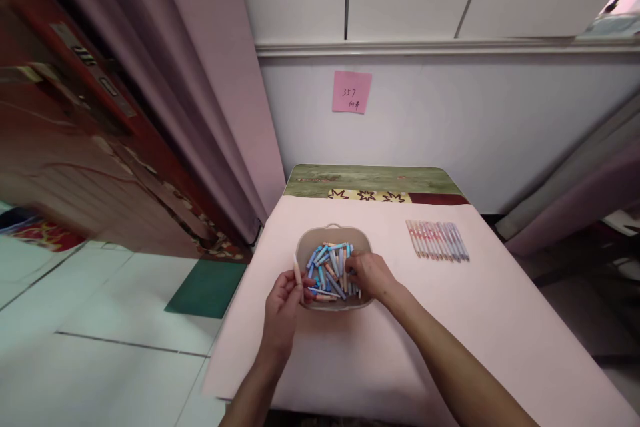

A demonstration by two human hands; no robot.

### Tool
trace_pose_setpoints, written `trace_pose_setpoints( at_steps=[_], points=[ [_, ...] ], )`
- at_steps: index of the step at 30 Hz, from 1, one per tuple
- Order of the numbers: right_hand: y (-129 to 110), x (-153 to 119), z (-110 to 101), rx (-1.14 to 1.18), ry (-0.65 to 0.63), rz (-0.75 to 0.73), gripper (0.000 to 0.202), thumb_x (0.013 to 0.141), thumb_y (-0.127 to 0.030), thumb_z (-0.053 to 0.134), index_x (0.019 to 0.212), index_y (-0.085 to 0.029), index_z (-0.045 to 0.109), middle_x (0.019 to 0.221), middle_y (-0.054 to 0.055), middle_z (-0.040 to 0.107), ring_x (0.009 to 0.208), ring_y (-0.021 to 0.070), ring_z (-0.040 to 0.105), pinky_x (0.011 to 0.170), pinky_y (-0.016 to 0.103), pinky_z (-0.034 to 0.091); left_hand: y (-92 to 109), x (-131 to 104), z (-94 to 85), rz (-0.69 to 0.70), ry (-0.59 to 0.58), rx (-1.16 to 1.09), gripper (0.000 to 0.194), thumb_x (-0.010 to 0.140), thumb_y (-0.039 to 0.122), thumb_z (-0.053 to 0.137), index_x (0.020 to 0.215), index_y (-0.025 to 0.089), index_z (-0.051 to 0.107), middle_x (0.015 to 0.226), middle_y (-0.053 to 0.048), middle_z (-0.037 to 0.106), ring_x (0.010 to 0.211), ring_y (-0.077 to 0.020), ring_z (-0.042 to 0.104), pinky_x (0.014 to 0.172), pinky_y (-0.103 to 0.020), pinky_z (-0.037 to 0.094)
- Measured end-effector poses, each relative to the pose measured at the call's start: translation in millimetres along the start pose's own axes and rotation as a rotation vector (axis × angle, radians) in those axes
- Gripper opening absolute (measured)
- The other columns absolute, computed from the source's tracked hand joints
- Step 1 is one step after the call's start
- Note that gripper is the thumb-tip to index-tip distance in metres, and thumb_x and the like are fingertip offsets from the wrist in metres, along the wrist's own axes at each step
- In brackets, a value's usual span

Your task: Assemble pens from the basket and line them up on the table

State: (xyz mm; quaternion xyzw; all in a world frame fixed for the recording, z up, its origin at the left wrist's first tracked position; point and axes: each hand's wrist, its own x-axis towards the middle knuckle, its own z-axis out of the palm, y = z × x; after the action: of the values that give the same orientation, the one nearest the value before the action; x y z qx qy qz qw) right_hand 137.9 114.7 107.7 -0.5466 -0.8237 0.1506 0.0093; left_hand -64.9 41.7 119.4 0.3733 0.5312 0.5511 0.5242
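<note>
A grey-beige basket point(334, 234) stands on the pink-covered table, holding several blue, grey and orange pens point(334, 270). At its left rim, my left hand point(286, 293) holds a pale pen point(297, 271) upright between thumb and fingers. My right hand point(371, 273) reaches over the right side of the basket with its fingers bent down among the pens; whatever its fingertips hold is hidden. To the right lies a neat row of several pens point(437, 241), side by side, shading from reddish to grey-blue.
The table cover point(410, 360) reaches the near edge. Behind it is a green patterned strip point(370, 177) against the wall, with a pink note point(352, 92) above. A purple curtain point(215, 93) and reddish door point(100, 147) stand left; a green mat point(206, 288) lies on the floor.
</note>
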Motion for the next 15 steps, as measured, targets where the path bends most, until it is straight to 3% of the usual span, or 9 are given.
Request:
trace_pose_setpoints(
  at_steps=[6,10,15],
  points=[
    [-19.5,-2.8,-5.6,0.034,-0.040,-0.054,0.018,0.084,-0.029,0.058,0.091,-0.026,0.074,0.092,0.004,0.073,0.085,0.0205,0.066,0.070,0.025,0.044,6.0,0.1,1.1,-0.002,0.004,-0.087,0.021,0.078,0.028,0.062,0.097,0.017,0.061,0.088,-0.005,0.069,0.065,-0.0131,0.061,0.065,-0.027,0.049],
    [-46.1,4.5,5.8,-0.003,-0.123,-0.131,0.034,0.083,-0.050,0.058,0.085,-0.020,0.076,0.085,0.011,0.073,0.083,0.0253,0.067,0.070,0.029,0.047,14.8,1.7,1.0,-0.033,0.010,-0.177,0.020,0.076,0.027,0.064,0.093,0.017,0.061,0.084,-0.004,0.069,0.062,-0.0117,0.059,0.064,-0.027,0.048],
    [-60.6,14.5,20.3,-0.080,-0.135,-0.069,0.054,0.080,-0.054,0.061,0.109,-0.008,0.068,0.103,0.023,0.069,0.089,0.0324,0.067,0.073,0.036,0.050,20.3,1.8,-3.3,-0.046,0.036,-0.210,0.024,0.074,0.028,0.066,0.095,0.017,0.061,0.084,-0.004,0.070,0.063,-0.0118,0.061,0.065,-0.026,0.048]
  ],
)
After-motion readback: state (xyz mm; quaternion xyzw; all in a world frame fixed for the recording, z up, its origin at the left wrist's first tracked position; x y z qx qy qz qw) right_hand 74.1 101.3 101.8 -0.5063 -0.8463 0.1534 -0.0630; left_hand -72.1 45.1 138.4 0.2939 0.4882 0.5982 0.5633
